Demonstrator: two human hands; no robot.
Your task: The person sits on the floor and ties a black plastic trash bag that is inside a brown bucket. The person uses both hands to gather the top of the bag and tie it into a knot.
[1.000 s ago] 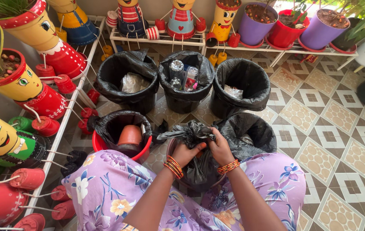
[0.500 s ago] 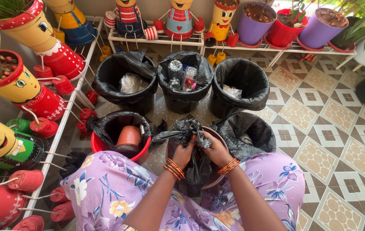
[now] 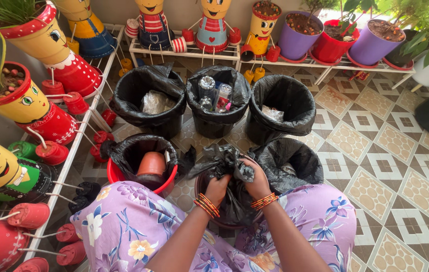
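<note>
Both hands clutch the gathered top of a black bin bag (image 3: 222,161) that lines a dark bucket between my knees. My left hand (image 3: 218,187) grips the bag's bunched plastic from below on the left. Beside it, my right hand (image 3: 255,180) closes over the same bunch from the right. Orange bangles circle both wrists. My lap is covered by a purple flowered dress (image 3: 124,226).
Three black-lined bins (image 3: 149,95) stand in a row ahead, holding wrappers and bottles. A red bucket (image 3: 166,184) with a clay pot sits at the left, another open black bag (image 3: 295,161) at the right. Painted doll-shaped flowerpots (image 3: 28,103) on white racks line the left and back.
The bag's mouth has been drawn together and bunched tighter between my hands, which moved closer to each other above the bucket.
</note>
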